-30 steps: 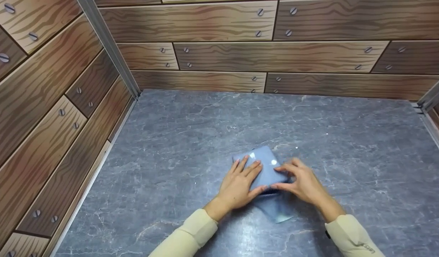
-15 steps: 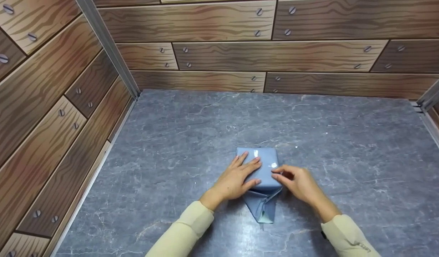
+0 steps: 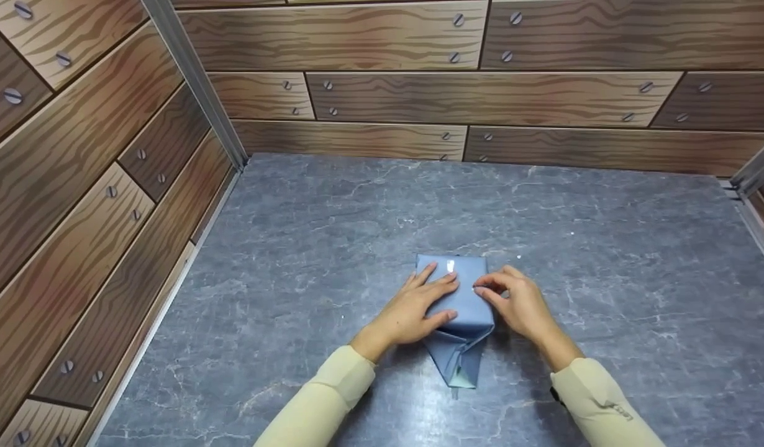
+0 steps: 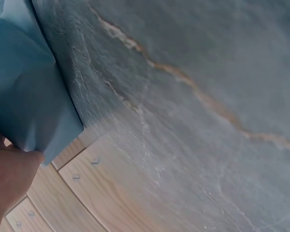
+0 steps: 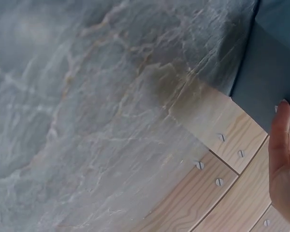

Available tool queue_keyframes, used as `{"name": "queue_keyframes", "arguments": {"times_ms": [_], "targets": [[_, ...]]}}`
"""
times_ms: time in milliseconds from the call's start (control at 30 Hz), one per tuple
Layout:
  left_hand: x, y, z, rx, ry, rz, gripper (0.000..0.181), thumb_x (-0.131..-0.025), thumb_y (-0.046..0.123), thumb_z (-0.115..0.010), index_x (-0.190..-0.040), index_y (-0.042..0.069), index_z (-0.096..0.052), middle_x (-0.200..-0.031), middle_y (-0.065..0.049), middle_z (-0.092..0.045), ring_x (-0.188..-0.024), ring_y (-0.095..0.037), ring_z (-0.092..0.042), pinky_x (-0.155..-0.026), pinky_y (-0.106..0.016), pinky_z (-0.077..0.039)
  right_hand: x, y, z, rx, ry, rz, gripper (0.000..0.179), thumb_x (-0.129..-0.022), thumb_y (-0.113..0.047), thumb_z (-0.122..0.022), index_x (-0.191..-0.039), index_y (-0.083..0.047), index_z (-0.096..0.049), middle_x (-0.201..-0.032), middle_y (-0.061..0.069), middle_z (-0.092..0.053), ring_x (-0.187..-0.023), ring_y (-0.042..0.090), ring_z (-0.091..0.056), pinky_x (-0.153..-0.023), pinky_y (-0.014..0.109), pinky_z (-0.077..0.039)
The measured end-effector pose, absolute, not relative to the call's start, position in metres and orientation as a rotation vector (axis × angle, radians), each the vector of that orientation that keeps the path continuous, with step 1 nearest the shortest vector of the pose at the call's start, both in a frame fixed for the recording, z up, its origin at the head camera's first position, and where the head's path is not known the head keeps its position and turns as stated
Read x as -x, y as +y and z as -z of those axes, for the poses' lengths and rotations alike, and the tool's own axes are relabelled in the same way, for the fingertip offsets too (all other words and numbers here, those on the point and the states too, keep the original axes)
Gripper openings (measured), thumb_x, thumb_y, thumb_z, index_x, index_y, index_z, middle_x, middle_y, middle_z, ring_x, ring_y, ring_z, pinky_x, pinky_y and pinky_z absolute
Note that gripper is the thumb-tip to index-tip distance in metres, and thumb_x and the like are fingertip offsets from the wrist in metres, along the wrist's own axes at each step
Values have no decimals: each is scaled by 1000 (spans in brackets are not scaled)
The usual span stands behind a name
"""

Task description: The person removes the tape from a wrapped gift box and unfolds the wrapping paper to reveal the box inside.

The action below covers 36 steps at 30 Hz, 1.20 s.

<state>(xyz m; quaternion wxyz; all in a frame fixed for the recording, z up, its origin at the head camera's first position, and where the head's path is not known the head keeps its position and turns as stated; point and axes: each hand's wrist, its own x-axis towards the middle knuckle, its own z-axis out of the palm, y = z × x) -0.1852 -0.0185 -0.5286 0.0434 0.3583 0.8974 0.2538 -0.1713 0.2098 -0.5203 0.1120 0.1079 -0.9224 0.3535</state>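
Note:
A box-shaped parcel in blue wrapping paper (image 3: 468, 311) lies on the table in the head view. At its near end a folded paper flap (image 3: 443, 355) sticks out toward me, its pale inside showing at the tip. My left hand (image 3: 407, 311) rests with spread fingers on the parcel's top left. My right hand (image 3: 523, 304) has thumb and index finger together at the right part of the top, pinching what looks like a small shiny piece of tape (image 3: 474, 287). Another shiny piece of tape (image 3: 451, 265) lies near the far edge. Each wrist view shows a side of the paper and part of a hand.
The grey marbled table (image 3: 307, 248) extends around the parcel. Wood-plank-patterned walls (image 3: 382, 99) stand at the back and left, with metal corner posts (image 3: 199, 81). Tiny white specks (image 3: 519, 256) lie on the table beyond the right hand.
The parcel has turned from a slant to nearly straight, its flap now pointing toward me. The left hand stays on top. The right hand has moved from the corner to the shiny tape spot.

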Motion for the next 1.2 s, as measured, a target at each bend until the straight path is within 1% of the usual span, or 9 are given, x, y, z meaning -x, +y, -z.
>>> {"name": "queue_keyframes", "arguments": {"times_ms": [133,367,567,733,867,967,1100,1200], "targets": [[186,-19,529,-1098,2752,-779,58,-98,52,-45,-149,24,-39,-157,11,-30,-152,-21,-11,-122,-54,-16,174,208,520,-320,-2704,-1030,5,-86,-14,-73,-90,-11,-75,-81,0,-59,-77,13,-59,-66,32,-50],[185,-20,529,-1101,2751,-807,57,-99,51,-45,-149,24,-40,-157,10,-31,-152,-23,-13,-121,-55,-17,176,206,519,-355,-2758,-975,8,-90,-18,-70,-87,-10,-70,-85,1,-58,-77,12,-57,-67,28,-47],[185,-19,530,-1106,2748,-805,56,-99,51,-45,-148,24,-40,-157,11,-31,-152,-22,-13,-121,-56,-17,176,207,522,-421,-2783,-902,6,-92,-15,-66,-87,-12,-64,-88,0,-55,-77,12,-57,-68,30,-48],[185,-19,530,-1102,2750,-790,56,-99,51,-45,-149,25,-40,-157,11,-31,-152,-21,-12,-121,-55,-17,176,209,527,-431,-2749,-948,5,-92,-13,-65,-88,-12,-62,-87,-1,-53,-74,10,-52,-66,26,-46],[184,-19,530,-1092,2748,-793,56,-99,50,-45,-149,24,-40,-157,11,-31,-152,-20,-12,-122,-52,-16,174,213,529,-443,-2676,-1049,7,-90,-7,-66,-87,-11,-62,-85,-3,-52,-76,9,-53,-66,23,-46],[184,-20,529,-1088,2751,-801,56,-99,50,-46,-149,24,-40,-157,11,-32,-152,-19,-12,-123,-51,-15,173,215,530,-462,-2637,-1079,9,-90,-5,-66,-86,-11,-61,-85,-4,-52,-78,9,-54,-68,25,-48],[184,-20,529,-1094,2758,-798,56,-99,50,-46,-149,24,-40,-157,11,-32,-152,-20,-12,-122,-53,-16,173,217,530,-478,-2620,-1076,8,-90,-4,-66,-87,-10,-61,-86,-4,-52,-78,6,-52,-69,30,-50],[184,-19,529,-1096,2755,-799,57,-99,51,-45,-149,25,-39,-157,11,-31,-152,-20,-12,-122,-54,-15,173,219,531,-484,-2615,-1074,7,-90,-4,-65,-87,-9,-61,-86,-4,-52,-78,4,-50,-69,30,-50]]}}
